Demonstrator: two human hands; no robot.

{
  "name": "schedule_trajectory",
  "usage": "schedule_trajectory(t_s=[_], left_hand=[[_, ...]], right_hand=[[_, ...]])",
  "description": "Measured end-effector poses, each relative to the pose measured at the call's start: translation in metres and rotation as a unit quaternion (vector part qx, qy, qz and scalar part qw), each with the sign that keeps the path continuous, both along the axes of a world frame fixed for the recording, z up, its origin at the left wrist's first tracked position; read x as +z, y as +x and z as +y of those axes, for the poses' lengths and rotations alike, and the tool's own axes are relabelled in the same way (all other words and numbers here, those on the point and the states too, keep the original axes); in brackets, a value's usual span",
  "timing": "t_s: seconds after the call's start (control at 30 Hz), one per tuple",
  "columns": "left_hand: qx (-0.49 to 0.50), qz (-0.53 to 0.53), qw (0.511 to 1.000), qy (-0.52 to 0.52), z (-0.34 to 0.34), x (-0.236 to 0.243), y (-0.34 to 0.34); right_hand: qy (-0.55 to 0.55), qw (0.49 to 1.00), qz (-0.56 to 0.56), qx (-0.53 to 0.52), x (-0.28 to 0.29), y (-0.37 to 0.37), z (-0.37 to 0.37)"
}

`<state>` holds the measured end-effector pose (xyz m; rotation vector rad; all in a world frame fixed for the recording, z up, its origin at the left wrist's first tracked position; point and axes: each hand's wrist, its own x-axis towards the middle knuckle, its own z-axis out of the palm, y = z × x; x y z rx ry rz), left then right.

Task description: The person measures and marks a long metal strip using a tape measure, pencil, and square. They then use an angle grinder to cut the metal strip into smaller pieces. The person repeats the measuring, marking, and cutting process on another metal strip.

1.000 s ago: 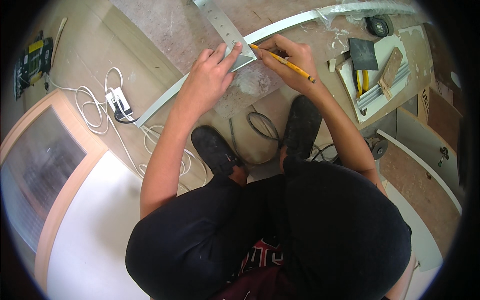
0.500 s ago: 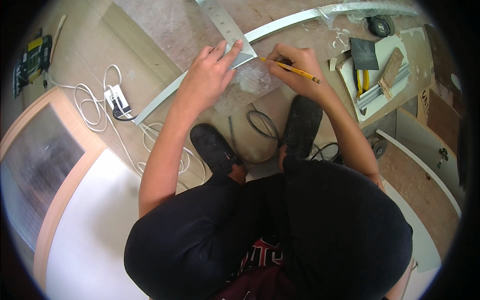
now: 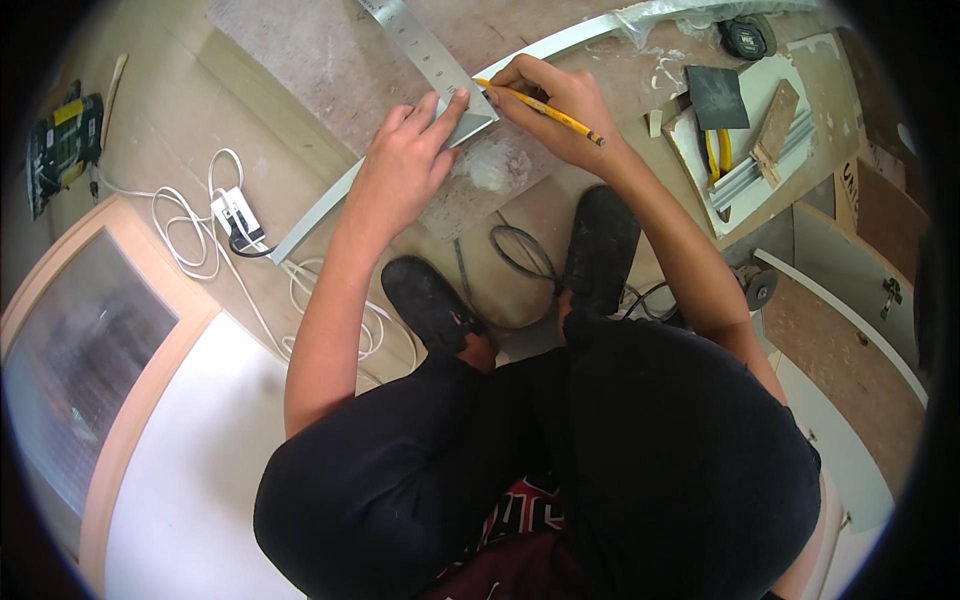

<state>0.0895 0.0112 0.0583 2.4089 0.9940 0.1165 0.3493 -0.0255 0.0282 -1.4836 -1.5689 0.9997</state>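
A metal try square [image 3: 424, 58] lies across a long, thin white strip [image 3: 318, 210], its ruled blade pointing away to the upper left. My left hand [image 3: 398, 172] holds the square down against the strip, index finger on the blade's near end and thumb beside the stock. In my right hand [image 3: 562, 112] is a yellow pencil [image 3: 570, 122], pinched between the fingers. Its tip meets the right edge of the blade, where the strip runs under the square. The strip's middle is hidden behind my left hand and the square.
At right, a board [image 3: 697, 185] carries yellow-handled pliers [image 3: 718, 155], a dark sheet [image 3: 716, 98] and a wood piece [image 3: 777, 125]. A black tape measure [image 3: 743, 38] lies beyond. White cables surround a power strip [image 3: 235, 212] at left, near a framed glass panel [image 3: 85, 310]. An angle grinder disc [image 3: 760, 290] sits right.
The pencil and my right hand have moved up and left, from the square's corner to along the blade's right edge. My left hand stays on the square; the view has shifted slightly.
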Motion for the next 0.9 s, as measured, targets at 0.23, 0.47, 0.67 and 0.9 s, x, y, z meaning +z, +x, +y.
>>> schedule_trajectory(t_s=[0.23,0.47,0.67,0.9], left_hand=[[0.0,0.002,1.0,-0.01,0.003,0.005,0.01],[0.029,-0.048,0.998,0.0,0.012,-0.002,0.003],[0.112,-0.128,0.979,-0.108,0.026,0.01,-0.013],[0.076,-0.12,0.989,0.045,0.096,-0.012,-0.059]], right_hand=[[-0.024,0.994,-0.048,0.097,0.017,0.034,-0.02],[0.267,0.896,-0.351,0.052,0.001,0.064,0.021],[0.198,0.909,-0.343,0.132,-0.021,0.078,0.042],[0.222,0.905,-0.332,0.148,-0.013,0.061,0.065]])
